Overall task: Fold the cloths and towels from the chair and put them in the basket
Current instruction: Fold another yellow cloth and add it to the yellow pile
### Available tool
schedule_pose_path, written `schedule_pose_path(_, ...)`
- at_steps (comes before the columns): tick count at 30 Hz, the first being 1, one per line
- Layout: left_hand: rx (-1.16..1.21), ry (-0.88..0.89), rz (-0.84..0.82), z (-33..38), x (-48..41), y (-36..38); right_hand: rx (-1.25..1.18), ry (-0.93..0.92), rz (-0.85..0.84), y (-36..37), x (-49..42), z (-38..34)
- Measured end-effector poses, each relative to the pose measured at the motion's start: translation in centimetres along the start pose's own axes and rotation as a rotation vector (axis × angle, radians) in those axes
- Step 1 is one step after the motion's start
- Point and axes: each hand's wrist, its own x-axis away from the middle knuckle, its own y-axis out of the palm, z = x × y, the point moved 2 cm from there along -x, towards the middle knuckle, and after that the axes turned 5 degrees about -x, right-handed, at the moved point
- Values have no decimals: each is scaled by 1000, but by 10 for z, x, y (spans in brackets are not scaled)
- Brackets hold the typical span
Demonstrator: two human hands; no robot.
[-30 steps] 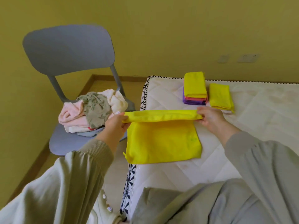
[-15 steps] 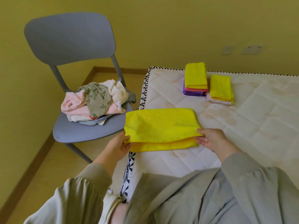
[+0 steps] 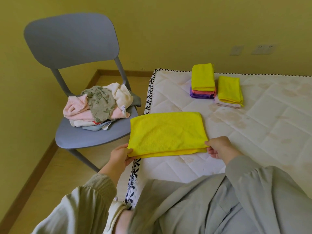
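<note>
We take this for a bedroom in a home. A quilted white mattress with black-and-white patterned edging fills the right side, close to plain yellow walls. A wooden skirting board runs along the wood-toned floor, and a switch and a socket plate sit on the wall above the mattress. A grey plastic chair stands just beside the mattress with a heap of crumpled cloths on its seat, and folded cloths are stacked on the mattress, which we read as household laundry.
</note>
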Motion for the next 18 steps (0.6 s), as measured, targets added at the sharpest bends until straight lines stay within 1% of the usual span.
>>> schedule_pose_path(3,-83,25,58,-4,0,-2,92,34,-40,3,1,7)
schedule_pose_path(6,-210,51,97,-9,-4,-6,236,-61,38,3,1,4)
schedule_pose_path(8,-296,54,81,-11,-7,-5,274,-100,55,3,1,0)
schedule_pose_path(10,-314,29,45,-11,-7,-2,205,-82,10,4,2,-2)
schedule_pose_path(13,-244,-28,32,-6,-6,1,75,-43,-72,7,8,-2)
schedule_pose_path(16,-204,-39,17,2,-6,2,33,-19,-120,10,11,1)
schedule_pose_path(18,-175,-36,10,9,-3,5,-54,-22,-157,12,12,-2)
